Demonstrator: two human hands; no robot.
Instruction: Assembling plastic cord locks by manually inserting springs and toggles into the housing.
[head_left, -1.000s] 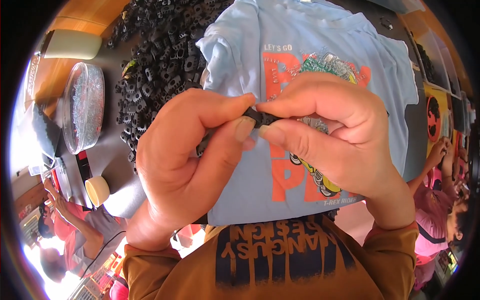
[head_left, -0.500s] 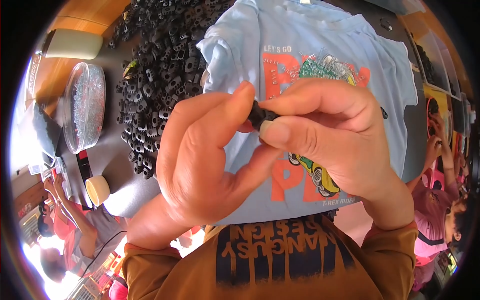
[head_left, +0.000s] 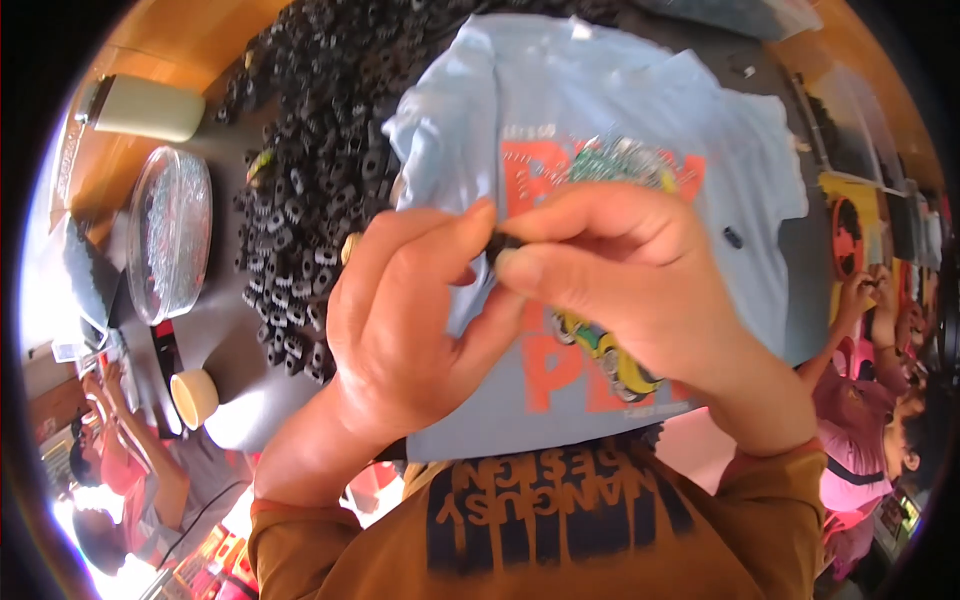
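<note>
Both my hands are raised over a light blue T-shirt, fingertips meeting around one small black plastic part (head_left: 503, 246). My left hand (head_left: 405, 315) pinches it from the left, thumb and forefinger closed on it. From the right, the thumb and forefinger of my right hand (head_left: 630, 275) also grip it. The fingertips hide most of the part, so its exact kind does not show. Beneath lies the printed T-shirt (head_left: 640, 95), spread flat. A heap of small metal springs (head_left: 625, 160) sits on its print, partly behind my right hand. One loose black piece (head_left: 733, 238) rests on the cloth further right.
A large pile of small black toothed plastic pieces (head_left: 310, 180) covers the table left of the shirt. Further left are a clear oval tub (head_left: 138, 240) of springs, a pale cylindrical container (head_left: 150, 108) and a cream cup (head_left: 194, 399). People sit at both sides.
My hands, still pinching the black part, have shifted slightly left and down in the picture. The view has tilted a little, and the loose black piece on the shirt now shows fully.
</note>
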